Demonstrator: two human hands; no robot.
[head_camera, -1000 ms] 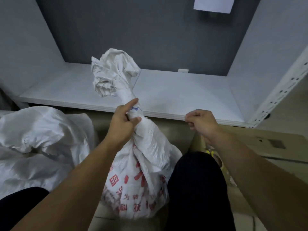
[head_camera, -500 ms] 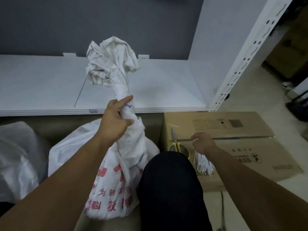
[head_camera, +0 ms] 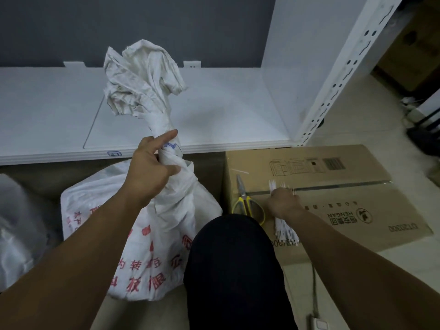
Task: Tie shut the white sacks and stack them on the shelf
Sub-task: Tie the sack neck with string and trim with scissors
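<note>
One white sack (head_camera: 142,234) stands on the floor below the front edge of the shelf (head_camera: 226,110). Our left grip (head_camera: 152,170) clenches its twisted neck so it cannot open, while our right grip (head_camera: 283,202) grasps ties (head_camera: 285,231) on the cardboard box (head_camera: 345,186), probably to bind it.

view: head-worn, one wide-angle camera | faces: forward and down | range: close, left hand (head_camera: 150,172) and right hand (head_camera: 283,203) mid-frame | frame: sack (head_camera: 171,210) centre, shelf (head_camera: 226,110) across top, floor (head_camera: 381,129) right
</note>
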